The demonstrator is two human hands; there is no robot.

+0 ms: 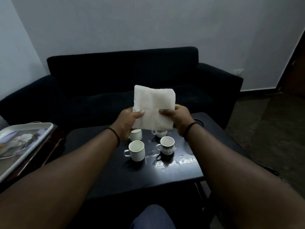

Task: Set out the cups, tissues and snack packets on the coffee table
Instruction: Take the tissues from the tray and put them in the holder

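Note:
A white stack of tissues [154, 106] is held upright in the air above the dark coffee table [115, 176]. My left hand [127, 123] grips its lower left edge and my right hand [178, 119] grips its lower right edge, thumbs on the near face. Below it, several white cups stand on the table: a near-left cup [136, 150], a near-right cup [167, 145], a far-left cup [136, 134] and a far-right cup [159, 133], the far two partly hidden by the tissues. No snack packets are in view.
A white tray [24, 139] lies on a side surface at the left. A dark sofa [115, 76] stands behind the table. Light glints off a wet-looking patch [176, 161] near the table's right front. My knee [151, 217] shows at the bottom edge.

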